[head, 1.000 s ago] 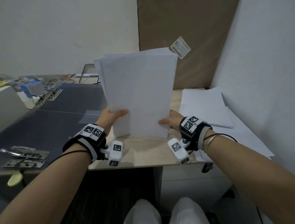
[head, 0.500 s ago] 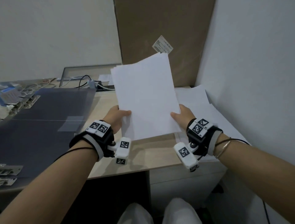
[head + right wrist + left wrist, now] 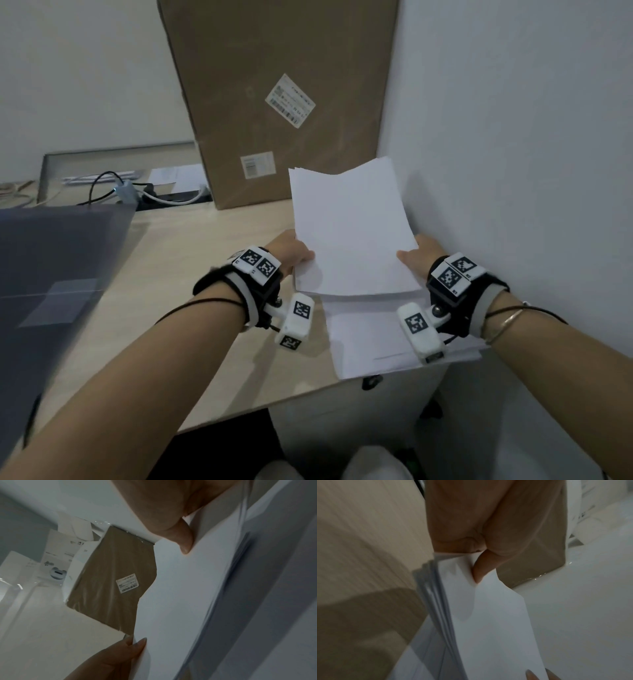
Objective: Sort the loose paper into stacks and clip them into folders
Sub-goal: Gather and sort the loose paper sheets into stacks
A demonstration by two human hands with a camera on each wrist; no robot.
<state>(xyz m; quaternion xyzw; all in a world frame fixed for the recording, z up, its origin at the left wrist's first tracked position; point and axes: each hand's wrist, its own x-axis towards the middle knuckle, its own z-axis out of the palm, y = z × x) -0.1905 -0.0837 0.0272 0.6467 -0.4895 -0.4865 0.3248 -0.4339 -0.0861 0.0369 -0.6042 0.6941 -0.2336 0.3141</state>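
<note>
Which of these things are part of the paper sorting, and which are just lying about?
Part of the job:
held sheets, gripped by left hand and right hand
paper pile on the desk
dark folder

Just lying about:
cardboard box
cables

Both bare forearms reach forward from the lower corners of the head view and converge on a sheaf of white paper (image 3: 352,233), the landmark for everything here. The left hand (image 3: 287,251) grips the sheaf's left edge near its bottom corner, thumb (image 3: 479,569) pressed on the front sheet and fingers curled behind. The right hand (image 3: 419,255) pinches the right edge opposite, thumb (image 3: 184,540) on the front face. Each wrist wears a black strap carrying white marker blocks. A thin bangle circles the right forearm, behind the strap.
</note>
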